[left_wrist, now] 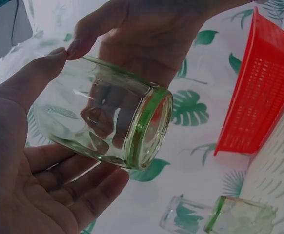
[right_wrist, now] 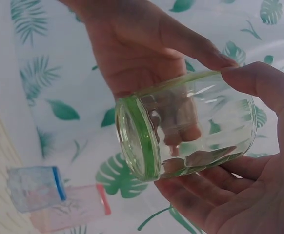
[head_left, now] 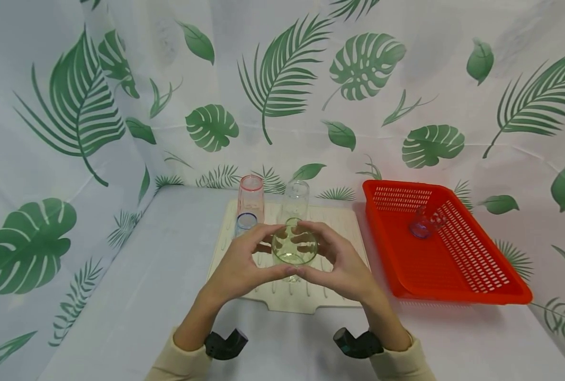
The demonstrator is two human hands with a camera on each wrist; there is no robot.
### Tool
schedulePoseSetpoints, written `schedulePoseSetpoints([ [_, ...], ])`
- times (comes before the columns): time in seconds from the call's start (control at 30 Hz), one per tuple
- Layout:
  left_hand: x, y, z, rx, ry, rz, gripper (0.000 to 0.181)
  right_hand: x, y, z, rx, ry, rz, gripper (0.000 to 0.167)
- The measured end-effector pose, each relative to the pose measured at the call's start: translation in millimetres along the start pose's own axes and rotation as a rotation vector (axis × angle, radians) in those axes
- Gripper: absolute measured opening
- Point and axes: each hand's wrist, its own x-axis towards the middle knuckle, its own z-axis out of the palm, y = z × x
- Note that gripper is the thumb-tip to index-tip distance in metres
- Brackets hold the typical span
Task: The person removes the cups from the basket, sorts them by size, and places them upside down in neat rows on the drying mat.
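Observation:
Between my two hands is a clear glass with a green tint, held above a cream draining board. My left hand curls round its left side, and my right hand round its right side. The thumbs meet on the near side. In the left wrist view the glass lies tilted, its thick green-edged end pointing away from the palm. The right wrist view shows the same glass with fingers on its far side and beneath it.
On the draining board stand a pink-rimmed glass, a blue-rimmed glass and a clear glass. A green-rimmed glass shows in the left wrist view. At right a red basket contains a purplish glass.

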Motion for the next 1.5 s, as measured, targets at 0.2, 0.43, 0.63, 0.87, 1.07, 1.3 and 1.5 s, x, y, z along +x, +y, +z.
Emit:
schedulePoseSetpoints([
  [0.2, -0.5, 0.5, 1.2, -0.002, 0.004, 0.009, 0.068, 0.6, -1.6, 0.2, 0.021, -0.024, -0.003, 0.073],
  [0.43, 0.0, 1.0, 1.7, 0.001, 0.025, 0.014, 0.067, 0.1, -0.6, -0.2, 0.040, -0.053, 0.003, 0.075],
  [0.63, -0.2, 1.2, 0.2, 0.018, 0.065, 0.041, 0.067, 0.1, 1.1, 0.5, 0.059, -0.084, 0.039, 0.081],
  [0.87, -0.9, -0.6, -2.4, 0.020, 0.110, 0.056, 0.066, 4.4, 18.6, 8.8, 0.074, -0.170, 0.163, 0.076],
  [1.07, -1.1, -1.4, -5.1, 0.022, 0.118, 0.068, 0.066, 6.9, 29.9, 16.7, 0.103, -0.218, 0.188, 0.065],
  [1.3, -0.9, -2.7, -9.6, 0.007, 0.127, 0.053, 0.065, 7.1, 31.0, 11.2, 0.131, -0.201, 0.149, 0.058],
  [1.5, -2.0, -3.5, -14.9, -0.007, 0.106, 0.048, 0.063, 5.4, 31.1, -3.5, 0.174, -0.151, 0.082, 0.053],
])
